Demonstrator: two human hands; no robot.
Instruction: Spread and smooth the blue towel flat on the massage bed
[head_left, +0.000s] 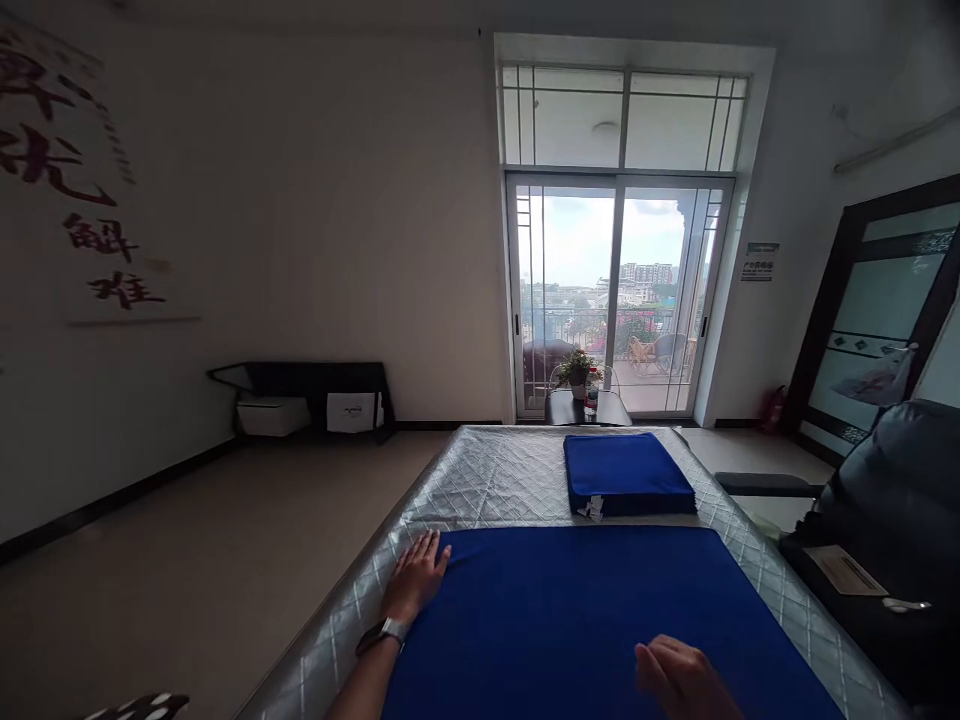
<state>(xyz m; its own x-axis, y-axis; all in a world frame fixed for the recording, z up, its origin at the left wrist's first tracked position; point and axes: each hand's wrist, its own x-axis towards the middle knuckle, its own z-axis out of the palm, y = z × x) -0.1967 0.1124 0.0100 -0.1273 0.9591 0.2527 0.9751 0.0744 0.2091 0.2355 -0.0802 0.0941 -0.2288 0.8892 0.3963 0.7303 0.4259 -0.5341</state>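
Note:
A large blue cloth (570, 610) lies spread flat on the silver quilted table cover (472, 480). My left hand (417, 572) rests palm down at the cloth's far left corner, its fingers stretched out, partly on the silver cover. Lower right, over the blue cloth, is my right hand (679, 672), slightly blurred, with its fingers curled in. The cloth below it shows no pulled folds, and I see nothing in its fingers. Just beyond the spread cloth sits a neat stack of folded blue cloths (630, 470), with small white labels (592, 508) at its front edge.
At the right is a black chair (892, 500) with a card (846, 570) on it. Past the table's far end, a small dark table (555, 408) bears a potted plant (576, 368) and a bottle (591, 392). A black bench (315, 380) stands by the left wall.

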